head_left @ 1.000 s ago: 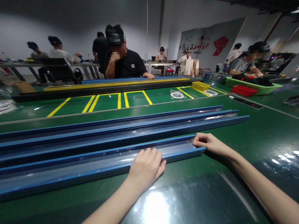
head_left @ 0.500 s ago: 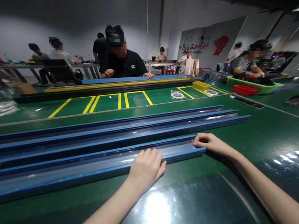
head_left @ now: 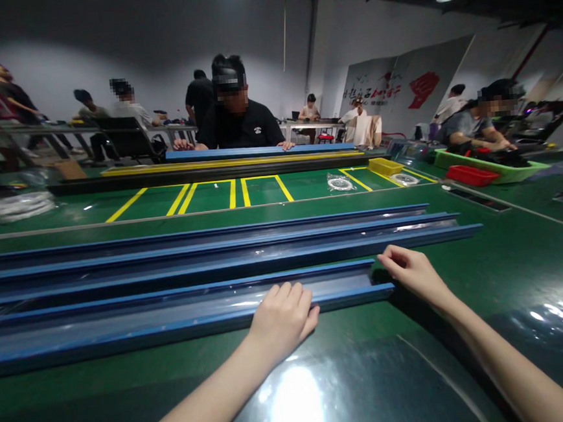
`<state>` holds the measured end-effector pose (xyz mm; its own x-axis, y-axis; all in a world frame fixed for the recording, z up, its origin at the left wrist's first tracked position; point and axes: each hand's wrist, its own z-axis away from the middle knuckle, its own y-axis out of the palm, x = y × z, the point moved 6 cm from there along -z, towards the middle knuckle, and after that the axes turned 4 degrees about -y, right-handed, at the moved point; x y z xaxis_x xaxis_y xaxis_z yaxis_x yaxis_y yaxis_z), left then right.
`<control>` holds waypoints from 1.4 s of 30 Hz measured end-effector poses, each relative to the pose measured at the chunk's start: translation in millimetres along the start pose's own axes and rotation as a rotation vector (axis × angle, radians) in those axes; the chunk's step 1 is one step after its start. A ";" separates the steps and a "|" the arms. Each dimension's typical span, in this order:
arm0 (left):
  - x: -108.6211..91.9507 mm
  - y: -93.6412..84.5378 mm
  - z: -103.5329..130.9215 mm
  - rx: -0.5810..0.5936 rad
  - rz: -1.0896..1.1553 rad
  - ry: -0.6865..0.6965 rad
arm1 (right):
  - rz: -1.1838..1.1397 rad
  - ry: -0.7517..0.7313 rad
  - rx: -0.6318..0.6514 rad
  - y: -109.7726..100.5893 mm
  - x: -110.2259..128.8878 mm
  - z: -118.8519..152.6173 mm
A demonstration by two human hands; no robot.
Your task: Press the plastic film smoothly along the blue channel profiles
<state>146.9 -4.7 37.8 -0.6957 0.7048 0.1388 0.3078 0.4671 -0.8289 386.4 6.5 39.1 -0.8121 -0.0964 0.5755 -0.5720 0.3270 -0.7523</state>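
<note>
A long blue U-shaped channel [head_left: 172, 308] with a clear, shiny film-like layer inside lies nearest me on the green table. My left hand [head_left: 284, 315] is closed over its near wall, fingers curled inside and thumb on the outer side. Just beyond the channel's right end, my right hand [head_left: 410, 269] hovers with thumb and fingertips pinched together. Whatever is in that pinch, if anything, is too small to make out. Behind this channel, more blue channels [head_left: 247, 264] lie parallel to it, also with shiny clear material inside.
Across the table, a co-worker [head_left: 240, 120] holds another blue channel [head_left: 257, 151]. Yellow tape lines [head_left: 187, 199], bagged white coils [head_left: 340, 183], a yellow tray [head_left: 385, 166], a red tray [head_left: 472, 175] and a green bin [head_left: 516, 168] are farther back.
My right hand has moved off the channel's right end, slightly up and to the right, still pinched. My left hand keeps its hold on the near wall. The whole view has shifted a little.
</note>
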 end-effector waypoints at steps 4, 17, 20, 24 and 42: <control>-0.1 -0.1 -0.4 -0.010 0.004 0.002 | 0.062 -0.082 -0.164 -8.6 23.6 7.6; -0.2 0.6 -0.2 -0.011 0.021 -0.005 | 0.460 -0.631 -0.197 51.5 98.2 35.0; 0.1 1.6 -0.4 -0.020 0.022 -0.019 | 0.511 -0.568 -0.239 55.8 96.2 27.0; 0.0 2.8 -1.0 -0.039 0.024 -0.033 | 0.615 -0.446 -0.234 60.4 96.2 18.2; 10.3 -2.1 -1.6 0.226 0.113 -0.184 | 0.608 -0.483 -0.111 81.3 128.6 9.9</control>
<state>140.1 2.5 41.8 -0.7774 0.6275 -0.0440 0.2520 0.2465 -0.9358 234.4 11.4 48.7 -0.9538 -0.2603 -0.1499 -0.0164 0.5435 -0.8393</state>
